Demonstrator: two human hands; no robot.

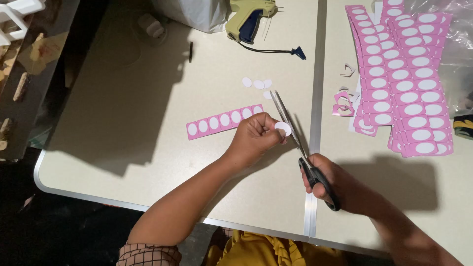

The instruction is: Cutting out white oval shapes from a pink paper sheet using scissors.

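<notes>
Fingers [266, 124] of the left hand [256, 135] are curled tight, pinching a pink strip of white ovals [221, 120] at its right end; a white oval piece [283, 128] shows at the fingertips. That strip lies flat on the worktop [148, 98], running toward nine o'clock from the hand. At five o'clock from it, the right hand [335, 184] has its fingers through the black handles of the scissors [295, 135], whose blades are slightly parted and point toward eleven o'clock, just beside the oval piece. Loose white ovals [257, 83] lie at twelve o'clock from the left hand. A pile of pink strips [404, 74] sits toward two o'clock, and a tagging gun [249, 19] rests at twelve o'clock, well apart.
</notes>
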